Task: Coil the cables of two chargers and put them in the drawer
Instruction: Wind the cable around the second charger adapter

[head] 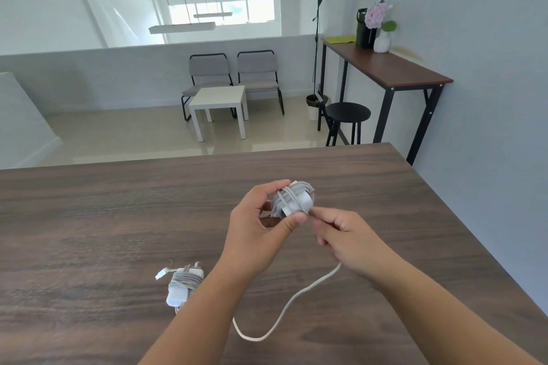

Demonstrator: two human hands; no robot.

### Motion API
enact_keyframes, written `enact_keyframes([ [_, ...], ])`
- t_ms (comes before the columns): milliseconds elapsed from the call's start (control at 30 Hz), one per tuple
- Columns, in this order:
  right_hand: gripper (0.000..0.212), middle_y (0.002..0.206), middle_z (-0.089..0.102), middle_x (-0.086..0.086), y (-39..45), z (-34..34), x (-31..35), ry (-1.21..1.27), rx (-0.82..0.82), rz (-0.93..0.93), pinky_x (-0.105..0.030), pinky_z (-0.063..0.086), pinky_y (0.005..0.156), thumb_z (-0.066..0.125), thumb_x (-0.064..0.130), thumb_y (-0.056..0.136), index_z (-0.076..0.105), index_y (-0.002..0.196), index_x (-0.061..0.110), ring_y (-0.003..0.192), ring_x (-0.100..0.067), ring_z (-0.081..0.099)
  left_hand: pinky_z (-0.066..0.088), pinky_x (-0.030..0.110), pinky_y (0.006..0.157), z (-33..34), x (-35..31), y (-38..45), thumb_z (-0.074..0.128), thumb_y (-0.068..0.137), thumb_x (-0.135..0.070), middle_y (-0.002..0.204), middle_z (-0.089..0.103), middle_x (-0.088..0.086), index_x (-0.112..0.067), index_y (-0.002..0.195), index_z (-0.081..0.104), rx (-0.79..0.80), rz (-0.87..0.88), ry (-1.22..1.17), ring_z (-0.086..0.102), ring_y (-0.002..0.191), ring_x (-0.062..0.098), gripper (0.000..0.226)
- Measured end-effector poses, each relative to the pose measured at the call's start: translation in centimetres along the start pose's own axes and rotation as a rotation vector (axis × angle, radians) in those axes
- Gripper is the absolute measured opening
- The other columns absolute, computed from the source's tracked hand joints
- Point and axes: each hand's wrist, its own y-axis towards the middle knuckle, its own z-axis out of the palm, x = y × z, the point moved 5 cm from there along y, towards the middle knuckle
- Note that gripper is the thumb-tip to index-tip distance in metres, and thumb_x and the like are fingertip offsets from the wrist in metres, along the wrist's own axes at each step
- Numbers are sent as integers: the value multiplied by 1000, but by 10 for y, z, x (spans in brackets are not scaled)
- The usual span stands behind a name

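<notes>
Above the table (89, 216), my left hand (255, 234) grips the charger (293, 198), my right hand (350, 240) pinching its cable (284, 308)

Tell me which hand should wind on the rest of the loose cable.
Probably the right hand: it already pinches the loose cable, while the left hand grips the half-wound charger.

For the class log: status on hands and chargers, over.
Left hand holds charger, right hand feeding cable. Second charger coiled on table. Nothing in the way.
</notes>
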Motion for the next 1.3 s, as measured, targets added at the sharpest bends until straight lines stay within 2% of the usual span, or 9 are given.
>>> enact_keyframes([
  [133, 19, 53, 59, 28, -12, 2, -1, -148, -15, 31, -13, 36, 63, 55, 21, 97, 74, 100, 21, 57, 11, 54, 53, 18, 76, -13, 5, 4, 83, 75, -25, 110, 65, -16, -41, 115, 62, -79, 15, 139, 64, 94, 3, 48],
  [267, 19, 84, 74, 7, -15, -2, 9, -191, 16, 37, -23, 50, 79, 56, 23, 96, 74, 92, 22, 86, -6, 67, 52, 15, 76, -8, 6, 1, 83, 76, -27, 110, 63, -17, -36, 120, 62, -79, 55, 221, 61, 95, -2, 49],
  [367, 22, 78, 70, -3, -14, 5, 6, 282, 101, 132, -19, 52, 64, 50, 4, 97, 71, 102, 7, 70, -13, 66, 50, 12, 78, -8, 6, 1, 82, 77, -28, 112, 62, -18, -36, 121, 61, -87, 87, 268, 61, 98, 0, 49],
  [433, 28, 69, 59, -4, -14, 9, 0, 414, 129, 201, -19, 35, 41, 44, 0, 98, 70, 106, 7, 44, -10, 45, 48, 11, 79, -10, 5, 1, 82, 77, -29, 112, 61, -19, -35, 121, 61, -90, 99, 288, 61, 99, 0, 49],
  [533, 33, 59, 41, 2, -14, 10, -1, 196, 127, 246, -21, 19, 41, 43, 10, 100, 73, 104, 22, 44, -11, 23, 50, 13, 78, -14, 10, 0, 82, 77, -29, 110, 63, -17, -37, 120, 62, -131, 30, 236, 61, 95, 1, 48],
  [667, 22, 85, 73, 3, -15, 7, 15, -298, 5, 4, -29, 49, 79, 53, 35, 96, 72, 105, 30, 77, -13, 63, 52, 16, 76, -21, 20, -1, 80, 78, -25, 104, 73, -10, -34, 115, 65, -228, -193, -79, 68, 91, 4, 41],
  [833, 21, 80, 70, 4, -17, 7, 12, -490, -64, -87, -25, 45, 73, 49, 32, 98, 70, 101, 32, 67, -6, 54, 55, 23, 78, -18, 29, 2, 74, 72, -28, 107, 75, 0, -17, 118, 67, -240, -301, -509, 69, 101, 15, 48],
  [1133, 36, 78, 60, 13, -17, 2, 46, -783, 29, -380, -35, 48, 70, 31, 42, 92, 62, 89, 24, 75, -9, 54, 53, 16, 77, -9, 11, -4, 82, 77, -27, 107, 69, -10, -33, 119, 64, -13, -18, 151, 67, 94, 6, 45],
  [1300, 33, 73, 61, 10, -8, -17, 61, -897, 131, -487, -34, 47, 65, 34, 42, 93, 60, 84, 23, 68, -9, 54, 57, 33, 83, -12, 6, -1, 82, 79, -27, 110, 68, -9, -32, 122, 65, 98, 21, 121, 67, 97, 16, 46],
])
